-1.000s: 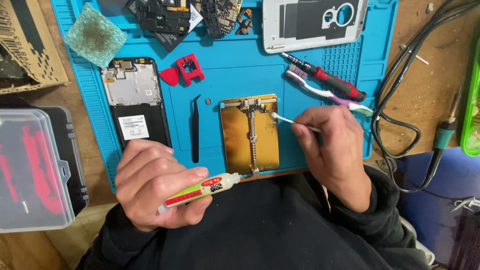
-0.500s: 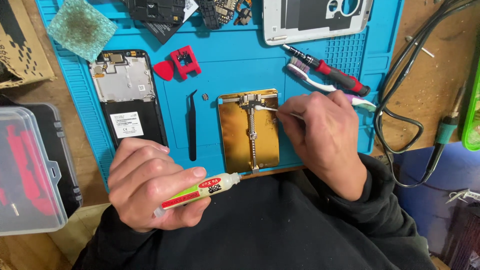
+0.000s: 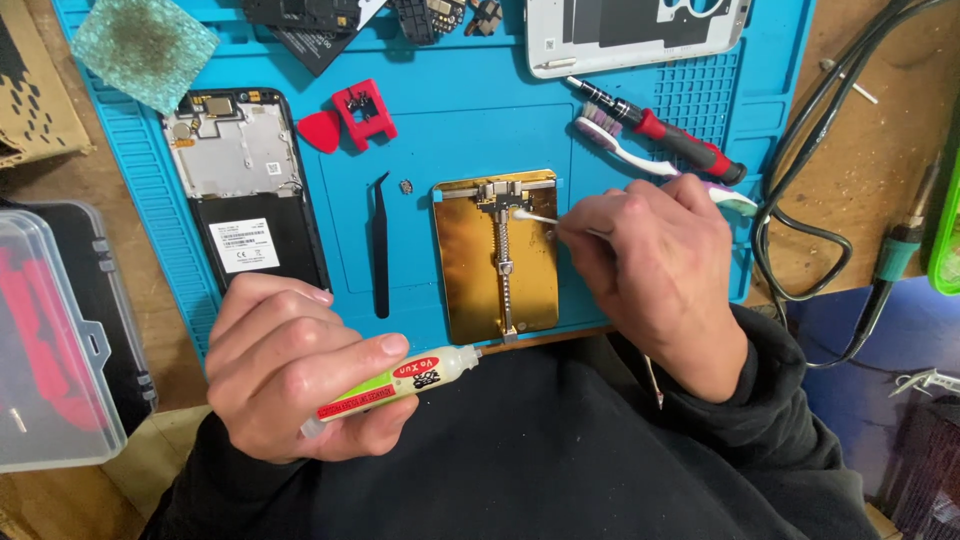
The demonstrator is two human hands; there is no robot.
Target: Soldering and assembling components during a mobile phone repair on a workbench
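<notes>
My left hand (image 3: 290, 370) grips a small glue tube (image 3: 395, 385) with a yellow, red and green label, nozzle pointing right, near the front edge of the blue mat (image 3: 450, 130). My right hand (image 3: 655, 270) pinches a cotton swab (image 3: 535, 216), its white tip touching the clamp at the top of a gold-coloured metal holder plate (image 3: 470, 270). Black tweezers (image 3: 380, 245) lie just left of the plate. An opened black phone body (image 3: 245, 190) lies further left on the mat.
A red pick and red clip (image 3: 350, 120), a red-handled screwdriver (image 3: 670, 135) and a toothbrush (image 3: 640, 155) lie on the mat. A white phone back cover (image 3: 640, 30) sits at the top. A clear plastic box (image 3: 50, 340) is at left; cables and a soldering iron (image 3: 890, 270) are at right.
My right hand has shifted left along the plate's top, so the swab tip now touches the clamp. My left hand stays with the glue tube.
</notes>
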